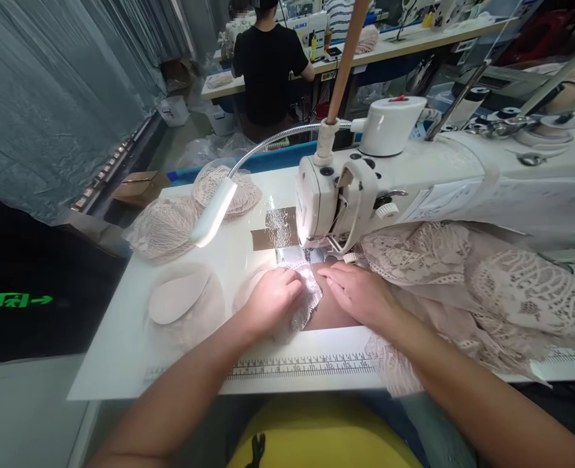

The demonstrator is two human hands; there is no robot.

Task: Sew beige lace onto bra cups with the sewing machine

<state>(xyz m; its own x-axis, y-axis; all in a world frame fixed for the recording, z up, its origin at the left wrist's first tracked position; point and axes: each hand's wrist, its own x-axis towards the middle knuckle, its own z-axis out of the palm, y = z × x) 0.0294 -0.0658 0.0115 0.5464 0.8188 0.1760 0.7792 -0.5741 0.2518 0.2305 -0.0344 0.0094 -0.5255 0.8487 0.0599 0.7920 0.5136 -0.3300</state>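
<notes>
My left hand (275, 296) is closed on a pale lace piece (309, 296) just in front of the sewing machine's (311, 201) needle area. Fingers curled over it, the hand presses the piece low against the table. To the right of the needle, my right hand (358, 289) has its fingers close together, with the tips pinched at the fabric by the lace. A brown patch (334, 315) lies between and below the hands. Part of a round beige cup piece (248, 286) shows behind my left hand. What lies under my fingers is hidden.
Lace cup stacks (163, 227) and a round beige piece (180, 299) lie at left on the white table (106, 364). Lace fabric (526, 292) is heaped at right. A bendable lamp (214, 211) arches over the table. Beyond, a person (270, 71) sits at another machine.
</notes>
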